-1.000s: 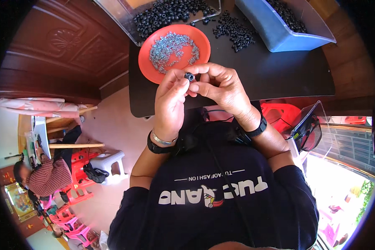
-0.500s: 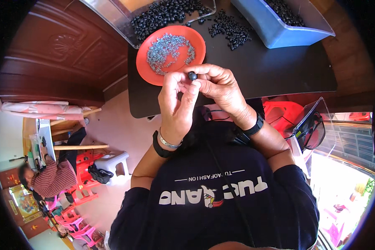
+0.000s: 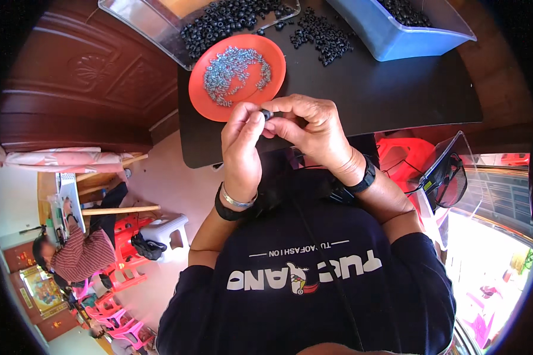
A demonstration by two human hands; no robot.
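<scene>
Between my two hands, just past the near edge of the orange-red plate, is a small round black plastic part (image 3: 266, 115) with a hole facing up. My left hand (image 3: 241, 145) pinches it with thumb and forefinger. From the other side, my right hand (image 3: 311, 127) closes on it too, thumb and fingertips pressed together. Whether the right fingers also hold a smaller piece is hidden. On the plate (image 3: 198, 102) lie many tiny silvery metal pieces (image 3: 222, 65), like small screws or inserts.
A clear bin (image 3: 137, 26) with round black parts (image 3: 219, 26) stands behind the plate. Smaller black pieces (image 3: 323, 38) lie heaped on the dark table (image 3: 391, 97). At the back right stands a blue bin (image 3: 420, 48) of black pieces. Another person (image 3: 89, 248) sits far left.
Both hands have shifted slightly left with the black part. It has turned so that its hole now shows. My left thumb has moved up against it.
</scene>
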